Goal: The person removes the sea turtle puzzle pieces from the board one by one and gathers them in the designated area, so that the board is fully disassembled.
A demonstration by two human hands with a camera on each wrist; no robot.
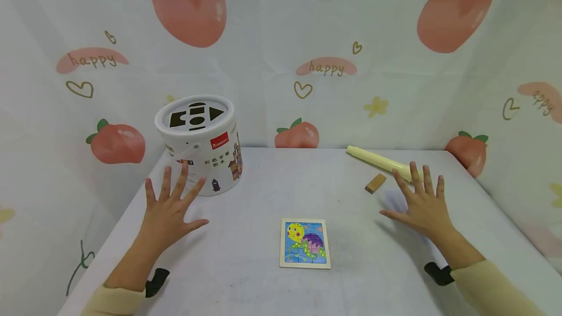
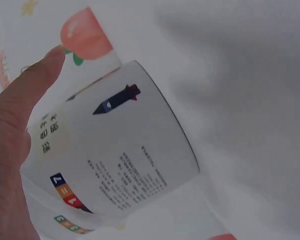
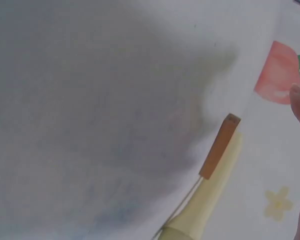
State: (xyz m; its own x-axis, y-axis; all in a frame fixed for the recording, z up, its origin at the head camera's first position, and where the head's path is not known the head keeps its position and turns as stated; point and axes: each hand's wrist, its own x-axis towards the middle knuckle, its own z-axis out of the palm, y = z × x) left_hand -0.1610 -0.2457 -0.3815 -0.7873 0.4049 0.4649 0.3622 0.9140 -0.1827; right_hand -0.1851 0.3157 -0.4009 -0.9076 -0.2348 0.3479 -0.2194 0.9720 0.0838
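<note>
My left hand (image 1: 167, 216) is spread wide over the left of the table, holding nothing. Just beyond it stands a white toy-block bucket (image 1: 199, 155), whose lid has shaped cut-outs; the left wrist view shows its printed side (image 2: 135, 130). On the right, my right hand (image 1: 423, 208) is also spread with nothing in it. Near its fingertips lie a small wooden block (image 1: 375, 183) and a pale yellow tube (image 1: 377, 160). Between the hands, a framed turtle jigsaw puzzle (image 1: 305, 244) lies flat on the table. In the right wrist view the wooden block (image 3: 220, 147) overlaps the yellow tube (image 3: 207, 200).
The white table (image 1: 246, 277) runs back to a cloth backdrop (image 1: 272, 23) printed with peaches, hearts and the word happy. The cloth also borders both sides. Dark wrist-worn pieces show at the left wrist (image 1: 156, 283) and right wrist (image 1: 438, 274).
</note>
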